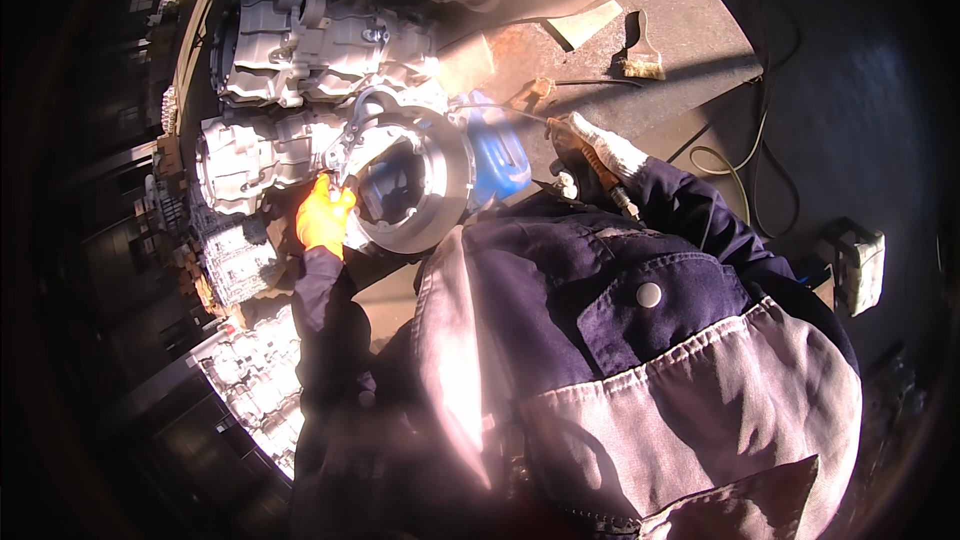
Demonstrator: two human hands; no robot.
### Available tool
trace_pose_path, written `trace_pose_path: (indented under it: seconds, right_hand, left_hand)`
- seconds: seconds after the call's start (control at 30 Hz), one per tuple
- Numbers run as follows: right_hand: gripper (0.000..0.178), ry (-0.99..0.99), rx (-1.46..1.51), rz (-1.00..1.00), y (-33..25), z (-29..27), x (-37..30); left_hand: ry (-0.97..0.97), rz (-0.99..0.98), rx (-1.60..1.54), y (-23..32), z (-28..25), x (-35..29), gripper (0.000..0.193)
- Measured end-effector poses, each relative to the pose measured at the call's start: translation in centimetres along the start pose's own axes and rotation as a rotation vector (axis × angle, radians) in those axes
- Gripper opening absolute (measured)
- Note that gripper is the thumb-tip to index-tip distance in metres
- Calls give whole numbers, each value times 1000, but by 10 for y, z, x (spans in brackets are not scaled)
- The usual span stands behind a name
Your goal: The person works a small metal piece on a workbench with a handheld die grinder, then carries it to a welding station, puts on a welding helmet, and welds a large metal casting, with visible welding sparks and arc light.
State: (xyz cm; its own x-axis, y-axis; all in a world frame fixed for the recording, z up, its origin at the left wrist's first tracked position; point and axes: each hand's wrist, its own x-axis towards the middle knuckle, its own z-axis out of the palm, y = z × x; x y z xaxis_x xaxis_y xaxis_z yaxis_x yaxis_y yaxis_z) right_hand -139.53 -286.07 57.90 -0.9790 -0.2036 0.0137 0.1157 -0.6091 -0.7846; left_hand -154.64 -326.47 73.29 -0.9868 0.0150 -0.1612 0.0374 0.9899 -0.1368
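Observation:
A cast metal gearbox housing [455,162] with a wide round opening sits in front of me, left of centre. My left hand [326,216], in an orange glove, is closed on the left edge of that housing. To the right, my white-gloved right hand [610,146] is wrapped round an air blow gun [598,166]. The gun's thin nozzle points left toward the housing, and a metal fitting shows at its lower end. Between the housing and my right hand lies a blue plastic container [497,152], partly hidden behind the housing.
More grey castings [330,50] stand at the far left, with another [255,370] nearer. On the metal tabletop [690,20] lie a flat brush [642,48], a smaller brush [536,92] and a pale flat piece [588,22]. A hose [745,165] loops at the right.

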Motion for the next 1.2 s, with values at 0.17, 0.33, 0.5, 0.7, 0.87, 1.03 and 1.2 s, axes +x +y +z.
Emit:
trace_pose_path:
  seconds: [0.17,0.33,0.5,0.7,0.87,1.03,1.2]
  right_hand:
    - [36,-2,-93,-101,4,1,7]
    - [28,-35,-263,-193,22,-18,10]
    - [17,-72,-308,79,26,-36,4]
    - [14,-133,-408,-43,21,-34,8]
    - [21,-160,-515,-340,15,-27,9]
    - [40,11,-345,69,16,-29,5]
    - [79,-159,-693,-235,21,-37,9]
  left_hand:
    - [45,37,-4,1,1,-3,66]
    - [13,-9,-31,4,0,-3,66]
    - [36,3,31,3,1,-2,65]
    - [-15,-31,-35,-13,12,6,66]
    - [47,35,-27,-21,19,7,62]
    - [11,-5,-40,-16,13,3,65]
    - [26,23,-11,-6,6,1,65]
